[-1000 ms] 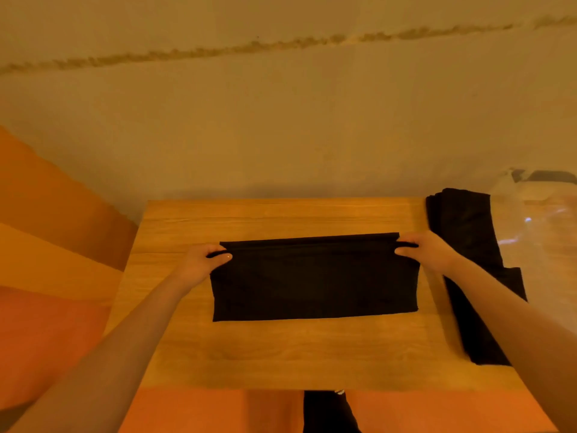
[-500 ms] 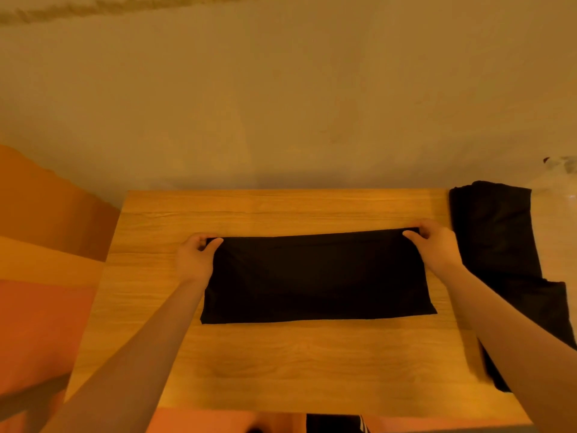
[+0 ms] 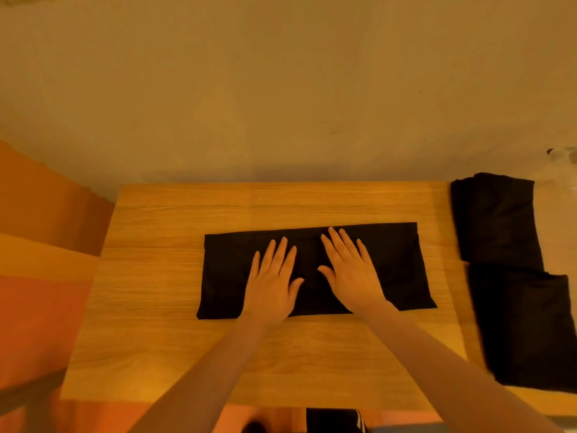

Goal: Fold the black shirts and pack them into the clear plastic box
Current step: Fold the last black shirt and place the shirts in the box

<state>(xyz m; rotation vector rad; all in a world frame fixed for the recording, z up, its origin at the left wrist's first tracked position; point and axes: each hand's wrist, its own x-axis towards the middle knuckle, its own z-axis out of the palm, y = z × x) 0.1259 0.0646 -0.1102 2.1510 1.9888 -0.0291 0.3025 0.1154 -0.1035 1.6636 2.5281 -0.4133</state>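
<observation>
Folded shirt (image 3: 387,270) on table (image 3: 175,307), under left hand (image 3: 271,282) and right hand (image 3: 351,276); second shirt pile (image 3: 505,260) well right of right hand.
</observation>
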